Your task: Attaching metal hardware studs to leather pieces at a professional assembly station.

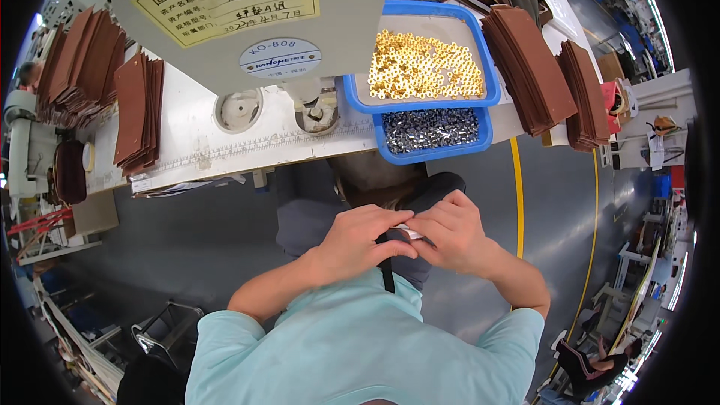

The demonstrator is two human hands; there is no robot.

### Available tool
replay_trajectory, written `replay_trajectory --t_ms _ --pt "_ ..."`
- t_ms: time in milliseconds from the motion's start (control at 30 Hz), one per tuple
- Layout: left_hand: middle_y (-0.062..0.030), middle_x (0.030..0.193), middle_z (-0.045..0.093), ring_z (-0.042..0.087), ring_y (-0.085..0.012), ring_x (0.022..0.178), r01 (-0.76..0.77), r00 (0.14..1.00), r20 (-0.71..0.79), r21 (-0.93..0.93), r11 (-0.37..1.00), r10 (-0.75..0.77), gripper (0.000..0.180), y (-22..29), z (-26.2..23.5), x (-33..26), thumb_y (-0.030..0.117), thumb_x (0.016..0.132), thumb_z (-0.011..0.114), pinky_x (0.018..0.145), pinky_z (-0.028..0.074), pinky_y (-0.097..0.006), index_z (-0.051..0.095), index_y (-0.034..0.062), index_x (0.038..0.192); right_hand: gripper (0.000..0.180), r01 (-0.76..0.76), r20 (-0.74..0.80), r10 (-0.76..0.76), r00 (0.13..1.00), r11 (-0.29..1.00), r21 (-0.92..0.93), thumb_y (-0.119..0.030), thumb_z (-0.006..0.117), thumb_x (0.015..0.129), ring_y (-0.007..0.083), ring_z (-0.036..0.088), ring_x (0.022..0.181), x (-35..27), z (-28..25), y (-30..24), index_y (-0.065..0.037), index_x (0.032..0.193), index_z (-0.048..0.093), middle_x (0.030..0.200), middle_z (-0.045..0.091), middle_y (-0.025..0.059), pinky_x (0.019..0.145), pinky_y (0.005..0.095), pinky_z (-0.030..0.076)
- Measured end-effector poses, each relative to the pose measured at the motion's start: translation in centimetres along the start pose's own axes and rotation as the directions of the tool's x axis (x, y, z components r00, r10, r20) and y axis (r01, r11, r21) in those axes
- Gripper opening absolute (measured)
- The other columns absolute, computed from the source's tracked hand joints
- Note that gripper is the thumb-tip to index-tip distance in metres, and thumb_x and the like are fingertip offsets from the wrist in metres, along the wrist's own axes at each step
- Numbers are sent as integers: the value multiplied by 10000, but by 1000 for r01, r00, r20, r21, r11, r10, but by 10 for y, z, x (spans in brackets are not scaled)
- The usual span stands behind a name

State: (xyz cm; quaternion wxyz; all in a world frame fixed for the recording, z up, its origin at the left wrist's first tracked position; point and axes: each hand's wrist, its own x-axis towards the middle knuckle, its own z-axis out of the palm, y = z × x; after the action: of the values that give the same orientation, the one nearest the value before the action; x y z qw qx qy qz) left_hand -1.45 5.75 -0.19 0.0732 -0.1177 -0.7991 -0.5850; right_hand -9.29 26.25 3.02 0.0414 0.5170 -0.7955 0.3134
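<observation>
My left hand (363, 235) and my right hand (452, 235) meet in front of my body, above my lap and away from the table edge. Between their fingertips shows a small white piece (406, 231), thin and paper-like, mostly covered by the fingers; its exact kind cannot be made out. The right fingers pinch one side of it. On the other side my left fingers bend over it, with the left thumb stretched out below. A dark strap hangs just under the hands.
Ahead on the white table (262, 146) stands a grey machine (345, 15). Beside it, a blue tray (491, 79) of gold eyelets overlaps a blue tray (435, 154) of silver metal parts. Brown leather-like panels (525, 67) lie stacked right, more panels (139, 112) left. A person (596, 367) sits far right.
</observation>
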Motion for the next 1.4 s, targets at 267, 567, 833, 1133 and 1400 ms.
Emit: replay_trajectory --t_ms 267,567,833,1133,1400 --pt "-83 923 756 722 -247 794 -38 991 127 -11 999 39 396 -1 -12 4 221 778 860 711 573 -331 749 34 1109 252 83 -43 -79 996 993 79 -158 851 725 161 623 669 3 2 -2 -77 919 711 794 684 -3 650 331 416" --pt "-69 894 697 700 -269 768 66 990 105 209 976 -90 426 2 -26 13 76 859 759 667 558 -367 661 78 1274 365 -424 33 428 903 879 219 -160 865 799 174 724 861 51 -32 60 6 1100 742 1042 759 123 774 318 570" --pt "-121 895 691 675 -340 790 132 963 175 348 928 -203 258 1 -27 5 30 880 675 691 535 -430 648 84 1130 246 -533 20 544 839 828 -174 -168 786 792 352 721 822 106 -31 170 -23 991 782 901 757 170 775 439 567" --pt "-174 992 733 705 -364 872 225 966 86 172 959 -242 191 -10 -32 6 131 950 665 746 550 -431 660 41 1119 152 -367 -12 400 916 829 -421 -148 693 847 359 705 820 111 -16 166 -8 813 742 876 713 180 775 469 566" --pt "-116 1049 722 698 -186 913 514 855 178 -179 839 -486 306 -8 -43 11 72 953 632 839 543 -319 612 21 1254 118 -341 -248 251 936 822 -456 -150 715 849 312 714 790 102 -11 167 -33 832 713 846 707 128 728 437 576"
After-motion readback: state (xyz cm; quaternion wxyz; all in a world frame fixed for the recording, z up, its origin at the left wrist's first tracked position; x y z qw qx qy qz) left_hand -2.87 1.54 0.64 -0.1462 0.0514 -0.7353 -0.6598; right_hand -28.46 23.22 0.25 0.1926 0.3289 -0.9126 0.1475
